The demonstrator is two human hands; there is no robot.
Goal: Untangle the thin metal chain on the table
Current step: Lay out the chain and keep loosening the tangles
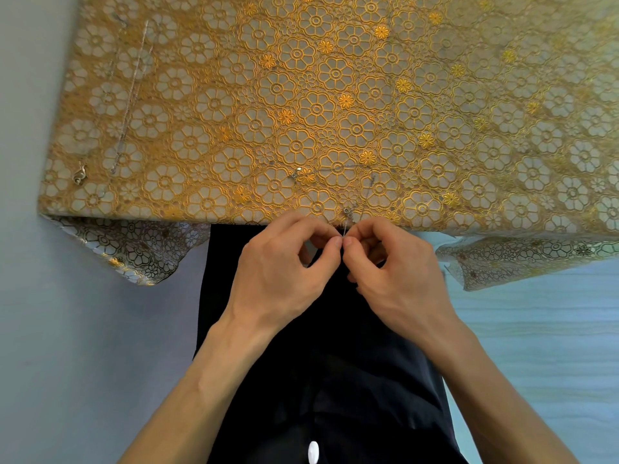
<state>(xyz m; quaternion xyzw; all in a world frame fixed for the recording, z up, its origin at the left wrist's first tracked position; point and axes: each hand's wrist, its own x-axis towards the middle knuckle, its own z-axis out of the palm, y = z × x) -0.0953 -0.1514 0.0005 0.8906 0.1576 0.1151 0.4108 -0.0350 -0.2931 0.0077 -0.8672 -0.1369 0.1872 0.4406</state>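
Gold floral tablecloth (pixel 335 78) over the table; both hands work the thin metal chain (pixel 371 182) at its near edge

Left hand (pixel 284 279) and right hand (pixel 398 279) meet thumb to forefinger just off the edge, each pinching the chain at almost the same spot, their other fingers curled under; so close a grip suggests they are teasing one small snarl apart, not pulling on a long run; from the pinch the chain climbs onto the cloth, passes a small ring and loops away to a loose end farther in, left slack on the table, probably so that its weight does not tighten the knot; whether a tangle remains between the fingertips is too fine to tell; a second chain (pixel 134 85) lies stretched out well apart at the far left, its clasp (pixel 80 175) near the corner, seemingly set aside.
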